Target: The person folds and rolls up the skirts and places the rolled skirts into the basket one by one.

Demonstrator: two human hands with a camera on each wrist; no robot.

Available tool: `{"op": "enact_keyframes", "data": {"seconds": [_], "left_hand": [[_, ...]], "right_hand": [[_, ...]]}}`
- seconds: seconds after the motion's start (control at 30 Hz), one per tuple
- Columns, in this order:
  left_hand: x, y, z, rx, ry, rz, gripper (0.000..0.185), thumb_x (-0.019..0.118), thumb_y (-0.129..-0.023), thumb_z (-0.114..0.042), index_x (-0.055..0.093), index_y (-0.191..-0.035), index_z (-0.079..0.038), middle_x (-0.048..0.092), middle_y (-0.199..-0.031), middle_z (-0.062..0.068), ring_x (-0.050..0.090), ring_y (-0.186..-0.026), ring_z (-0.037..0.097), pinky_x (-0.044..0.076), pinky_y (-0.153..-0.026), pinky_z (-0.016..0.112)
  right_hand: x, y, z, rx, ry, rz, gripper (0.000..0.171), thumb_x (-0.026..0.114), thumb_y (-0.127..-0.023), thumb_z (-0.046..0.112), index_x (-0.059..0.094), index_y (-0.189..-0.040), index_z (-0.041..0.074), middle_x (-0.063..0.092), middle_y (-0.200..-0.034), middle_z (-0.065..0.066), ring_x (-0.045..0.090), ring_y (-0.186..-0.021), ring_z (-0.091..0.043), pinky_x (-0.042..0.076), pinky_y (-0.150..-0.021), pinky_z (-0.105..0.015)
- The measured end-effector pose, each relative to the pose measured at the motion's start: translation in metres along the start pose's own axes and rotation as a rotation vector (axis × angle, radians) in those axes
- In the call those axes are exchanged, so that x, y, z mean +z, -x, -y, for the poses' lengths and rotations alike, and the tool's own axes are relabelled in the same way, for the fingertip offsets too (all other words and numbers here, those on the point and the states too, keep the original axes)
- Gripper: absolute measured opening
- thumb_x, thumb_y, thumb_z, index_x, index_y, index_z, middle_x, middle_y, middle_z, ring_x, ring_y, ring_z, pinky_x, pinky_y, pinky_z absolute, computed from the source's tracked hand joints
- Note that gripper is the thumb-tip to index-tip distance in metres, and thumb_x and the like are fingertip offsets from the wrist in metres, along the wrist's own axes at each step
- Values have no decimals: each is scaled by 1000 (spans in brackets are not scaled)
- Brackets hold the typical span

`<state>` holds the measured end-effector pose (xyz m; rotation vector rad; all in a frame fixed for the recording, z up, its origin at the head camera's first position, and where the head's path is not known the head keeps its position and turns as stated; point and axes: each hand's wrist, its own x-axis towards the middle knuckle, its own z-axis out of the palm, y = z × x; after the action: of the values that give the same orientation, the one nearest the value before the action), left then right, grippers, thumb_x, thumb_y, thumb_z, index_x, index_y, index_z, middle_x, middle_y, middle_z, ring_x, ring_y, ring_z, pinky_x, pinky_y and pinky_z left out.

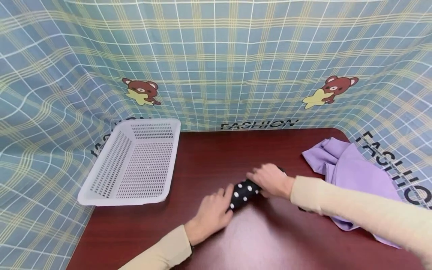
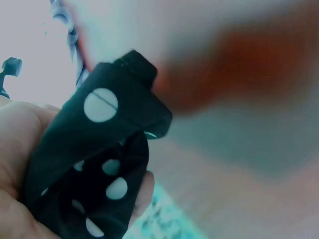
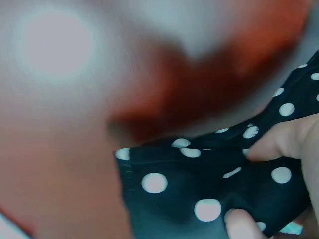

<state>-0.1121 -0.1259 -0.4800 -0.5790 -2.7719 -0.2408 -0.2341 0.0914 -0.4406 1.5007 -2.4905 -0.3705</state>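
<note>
A black cloth with white polka dots (image 1: 243, 194), bunched into a long narrow shape, lies slantwise between my two hands, low over the table. My left hand (image 1: 210, 213) grips its near left end. In the left wrist view, the folded polka-dot cloth (image 2: 124, 119) sits in that hand, with a fingertip showing past its far side. My right hand (image 1: 270, 180) holds the other end and hides much of it. The right wrist view shows the thumb and a finger (image 3: 241, 224) of that hand on the cloth, near a hemmed edge.
A white perforated plastic basket (image 1: 172, 168) stands on the left of the dark red table (image 1: 209, 150). A crumpled purple cloth (image 1: 357, 172) lies on the right, partly under my right forearm. Plaid fabric (image 1: 216, 75) hangs around the back and sides.
</note>
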Motion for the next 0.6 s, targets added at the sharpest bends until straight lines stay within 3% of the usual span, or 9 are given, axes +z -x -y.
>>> {"op": "enact_keyframes", "data": {"seconds": [0.2, 0.33, 0.47, 0.53, 0.6], "left_hand": [[-50, -8, 63, -182, -107, -160, 70, 77, -71, -21, 51, -132, 0, 66, -84, 15, 64, -58, 30, 49, -46, 41], [-77, 7, 101, -310, -113, -248, 68, 76, -71, -17, 51, -132, 1, 67, -84, 21, 64, -58, 39, 48, -47, 49], [-101, 26, 132, -448, -92, -297, 69, 75, -74, -13, 50, -136, 2, 69, -91, 27, 65, -62, 46, 49, -51, 56], [-111, 33, 143, -512, -95, -303, 69, 74, -76, -12, 49, -138, 4, 69, -95, 30, 65, -63, 48, 49, -52, 58], [-119, 38, 153, -559, -110, -285, 68, 72, -77, -11, 48, -138, 5, 69, -99, 31, 65, -66, 49, 50, -54, 59]], "right_hand": [[-36, -110, -14, -57, 24, -193, 59, 84, -69, 25, 57, -119, 12, 72, -95, -7, 67, -83, -27, 57, -60, -42], [-61, -179, 1, -97, 48, -287, 60, 82, -74, 24, 51, -124, 14, 71, -99, -5, 67, -93, -25, 58, -63, -41], [-89, -241, 27, -154, 187, -326, 43, 72, -88, 22, 55, -127, 17, 63, -124, -4, 60, -111, -22, 57, -80, -37], [-99, -264, 39, -155, 257, -344, 31, 63, -97, 19, 58, -128, 19, 62, -127, -2, 61, -110, -21, 54, -88, -36], [-104, -282, 50, -137, 301, -330, 29, 56, -102, 16, 58, -130, 23, 68, -118, 1, 67, -101, -18, 54, -91, -35]]}}
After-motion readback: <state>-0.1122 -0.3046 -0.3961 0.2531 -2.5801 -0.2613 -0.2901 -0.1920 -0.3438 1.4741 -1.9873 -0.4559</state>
